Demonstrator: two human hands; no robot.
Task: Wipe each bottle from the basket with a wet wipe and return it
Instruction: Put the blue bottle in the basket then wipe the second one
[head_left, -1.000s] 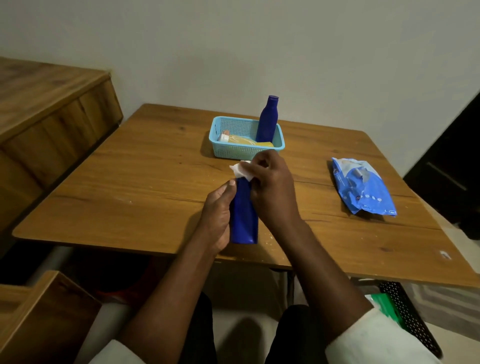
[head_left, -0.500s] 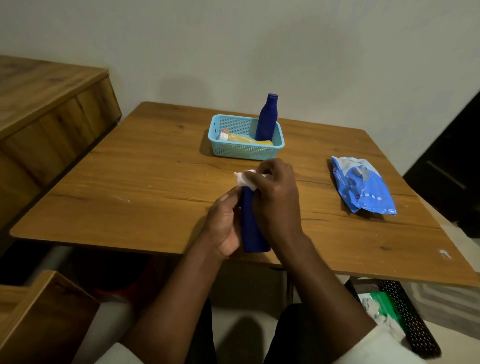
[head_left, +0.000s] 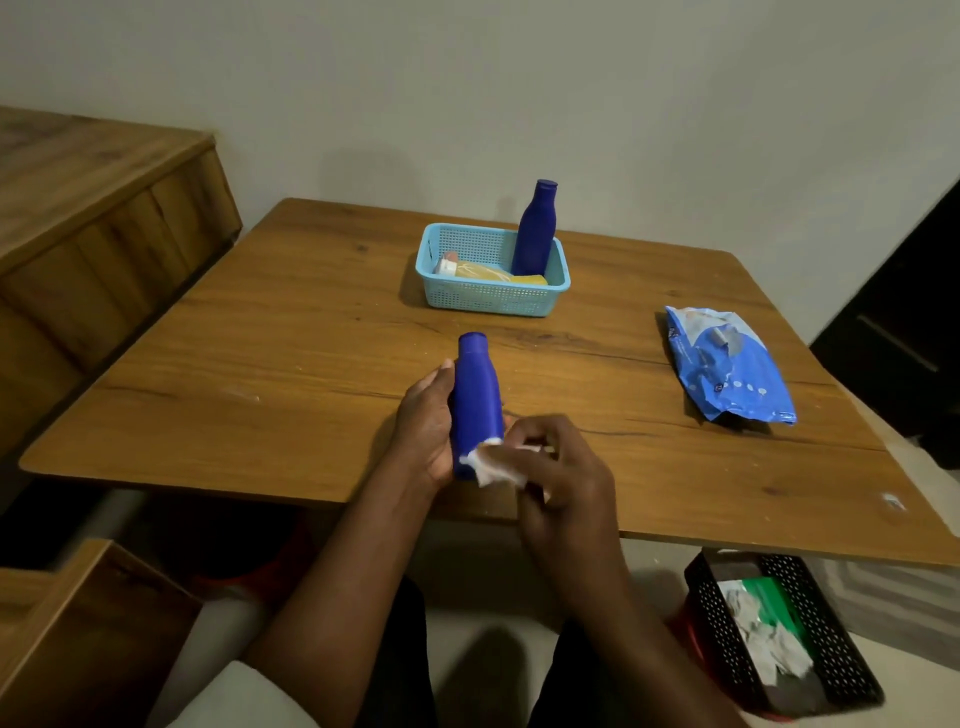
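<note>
Pinching a crumpled white wet wipe (head_left: 491, 465) against the base of a blue bottle (head_left: 475, 400), the right hand (head_left: 563, 478) keeps its fingers curled; the left hand (head_left: 423, 426) wraps round the bottle over the table (head_left: 260, 389); no label is readable on it; at 12 o'clock the light blue basket (head_left: 491, 301) holds a standing blue bottle (head_left: 535, 231) and a lying yellow bottle (head_left: 493, 273); at 2 o'clock lies the wipes pack (head_left: 727, 364), print illegible; at 5 o'clock a black bin (head_left: 826, 629) holds used wipes

Single head view – looks forward and down, close over table (head_left: 260, 395) near edge.
</note>
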